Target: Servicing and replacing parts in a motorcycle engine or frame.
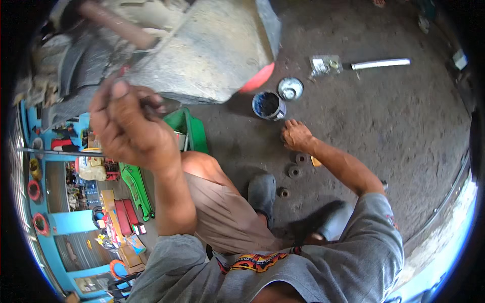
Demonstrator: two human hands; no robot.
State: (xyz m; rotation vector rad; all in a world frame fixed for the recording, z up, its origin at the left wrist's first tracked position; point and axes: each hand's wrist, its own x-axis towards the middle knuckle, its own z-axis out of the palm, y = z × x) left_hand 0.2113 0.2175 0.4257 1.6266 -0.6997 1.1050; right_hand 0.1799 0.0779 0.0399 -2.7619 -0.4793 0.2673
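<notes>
My left hand (135, 121) is raised at the left in front of the underside of a vehicle (202, 55). Its fingers are pinched together, and a small red bit shows at the fingertips, too blurred to name. Low over the floor, my right hand (297, 135) has its fingers curled downward; what they hold, if anything, is hidden. Just beyond it stands an open tub (277, 116) with dark grease inside, its round lid (290, 89) lying alongside. Near my right wrist several ring-shaped metal parts (295, 172) rest on the floor, with a yellow piece (316, 161) among them.
A rusty shaft (118, 25) sticks out at the upper left. Under the grey panel sits a green crate (197, 131). A clear plastic bag (325, 65) and a silver bar (381, 63) lie farther off. A green floor jack (135, 187) is at the left.
</notes>
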